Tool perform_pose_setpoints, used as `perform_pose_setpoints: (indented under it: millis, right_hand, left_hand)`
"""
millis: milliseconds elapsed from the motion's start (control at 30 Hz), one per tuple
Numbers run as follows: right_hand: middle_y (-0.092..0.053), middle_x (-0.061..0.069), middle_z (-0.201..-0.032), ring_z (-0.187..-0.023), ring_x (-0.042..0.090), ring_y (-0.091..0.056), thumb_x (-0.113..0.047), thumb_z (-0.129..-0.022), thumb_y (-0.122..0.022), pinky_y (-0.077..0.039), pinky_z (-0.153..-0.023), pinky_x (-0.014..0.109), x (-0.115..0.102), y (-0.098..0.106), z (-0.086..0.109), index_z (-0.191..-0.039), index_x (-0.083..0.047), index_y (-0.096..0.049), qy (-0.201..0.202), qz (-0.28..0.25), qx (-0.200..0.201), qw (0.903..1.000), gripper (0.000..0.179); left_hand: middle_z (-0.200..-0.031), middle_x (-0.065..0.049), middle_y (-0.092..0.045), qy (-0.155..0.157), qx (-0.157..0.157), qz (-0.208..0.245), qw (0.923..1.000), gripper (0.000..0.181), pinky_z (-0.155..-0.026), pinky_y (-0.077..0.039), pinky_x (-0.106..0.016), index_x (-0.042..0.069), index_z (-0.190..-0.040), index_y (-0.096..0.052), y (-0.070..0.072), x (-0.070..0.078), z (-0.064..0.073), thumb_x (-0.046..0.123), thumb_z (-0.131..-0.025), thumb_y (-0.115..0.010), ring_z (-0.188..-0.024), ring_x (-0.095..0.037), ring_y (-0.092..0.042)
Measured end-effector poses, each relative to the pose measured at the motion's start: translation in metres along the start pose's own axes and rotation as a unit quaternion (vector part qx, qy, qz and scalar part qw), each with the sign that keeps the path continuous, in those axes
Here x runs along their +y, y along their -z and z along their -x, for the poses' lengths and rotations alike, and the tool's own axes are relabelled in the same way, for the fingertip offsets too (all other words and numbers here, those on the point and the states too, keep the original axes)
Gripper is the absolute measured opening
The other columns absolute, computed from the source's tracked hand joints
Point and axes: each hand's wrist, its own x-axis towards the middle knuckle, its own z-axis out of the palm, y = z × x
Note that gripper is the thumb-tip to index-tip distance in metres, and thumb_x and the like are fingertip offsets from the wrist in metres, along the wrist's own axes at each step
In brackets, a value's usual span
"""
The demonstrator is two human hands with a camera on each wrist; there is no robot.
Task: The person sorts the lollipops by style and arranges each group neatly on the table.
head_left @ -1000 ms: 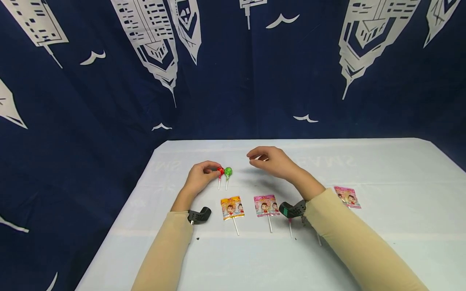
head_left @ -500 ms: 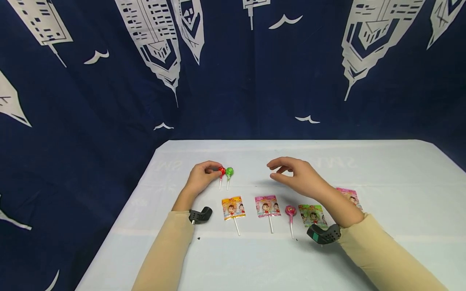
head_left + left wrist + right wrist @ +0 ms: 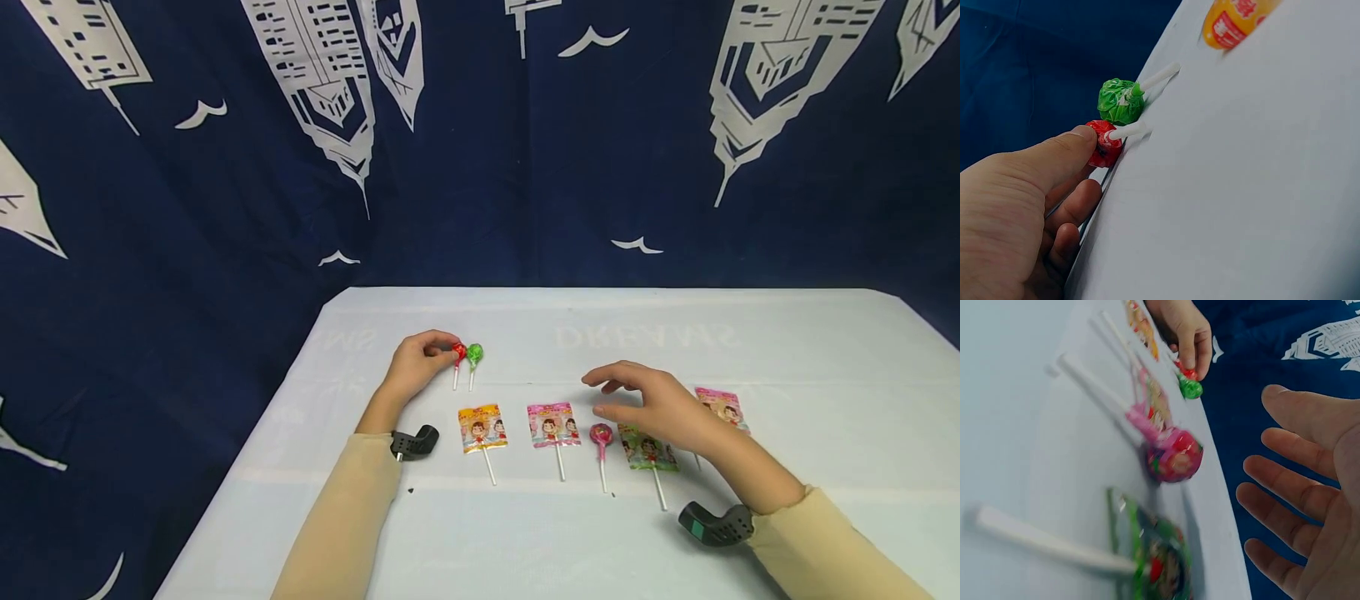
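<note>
My left hand (image 3: 417, 364) pinches the head of a red-wrapped lollipop (image 3: 1105, 145) between thumb and fingers. A green-wrapped lollipop (image 3: 1120, 102) lies right beside it, both white sticks pointing toward me in the head view. My right hand (image 3: 660, 404) holds nothing; its fingers are spread and relaxed in the right wrist view. It hovers over the flat green-packet lollipop (image 3: 649, 450), covering part of it. Just left of that hand lies a round pink lollipop (image 3: 602, 435), its head toward the far side of the table.
On the white table (image 3: 420, 533) lie a flat orange-packet lollipop (image 3: 483, 428) and a flat pink-packet lollipop (image 3: 553, 425) in the middle. Another pink packet (image 3: 723, 407) is behind the right hand. A dark blue printed cloth (image 3: 465, 192) hangs behind.
My right hand has moved right and toward me, from near the two wrapped lollipops to over the green packet, uncovering the round pink lollipop. My left hand stays on the red lollipop.
</note>
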Motion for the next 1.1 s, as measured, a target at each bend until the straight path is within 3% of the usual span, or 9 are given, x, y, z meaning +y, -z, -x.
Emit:
perform_pose_setpoints:
  millis: [233,467,600,1100]
  right_hand:
    - [-0.07,-0.004,-0.121,-0.108,0.019,-0.065,-0.022,-0.088,-0.077,-0.049,-0.099,0.05,0.01,-0.004,0.012,-0.124,-0.019,-0.067,0.018,0.025,-0.011,0.9995,0.037]
    - [-0.07,-0.008,-0.121,-0.116,0.019,-0.064,-0.037,-0.087,-0.076,-0.05,-0.099,0.04,0.016,-0.012,0.016,-0.121,-0.022,-0.069,0.009,0.036,-0.036,0.9987,0.038]
    - [-0.069,-0.008,-0.122,-0.118,0.02,-0.063,-0.037,-0.087,-0.077,-0.05,-0.099,0.041,0.018,-0.013,0.017,-0.121,-0.024,-0.069,0.006,0.051,-0.044,0.9977,0.037]
    - [-0.07,-0.011,-0.111,-0.105,0.014,-0.063,-0.023,-0.086,-0.079,-0.052,-0.091,0.037,0.021,-0.02,0.019,-0.112,-0.031,-0.072,0.005,0.077,-0.016,0.9969,0.028]
  left_hand:
    - [-0.098,-0.003,-0.073,-0.003,0.005,-0.002,1.0,0.023,-0.071,-0.043,-0.029,0.019,-0.111,-0.075,0.0,0.0,-0.001,0.021,-0.088,-0.076,-0.079,-0.016,-0.055]
    - [-0.102,-0.004,-0.074,-0.009,0.007,-0.005,0.9999,0.023,-0.071,-0.043,-0.027,0.018,-0.111,-0.075,-0.001,-0.002,-0.002,0.02,-0.088,-0.077,-0.079,-0.014,-0.056]
    - [-0.104,-0.002,-0.074,-0.008,0.006,-0.006,0.9999,0.024,-0.072,-0.044,-0.029,0.019,-0.111,-0.075,-0.001,-0.002,-0.002,0.022,-0.088,-0.077,-0.08,-0.015,-0.056]
    - [-0.106,-0.002,-0.074,-0.007,0.011,-0.007,0.9999,0.023,-0.073,-0.044,-0.028,0.019,-0.111,-0.075,-0.002,0.0,-0.001,0.021,-0.088,-0.077,-0.081,-0.016,-0.057]
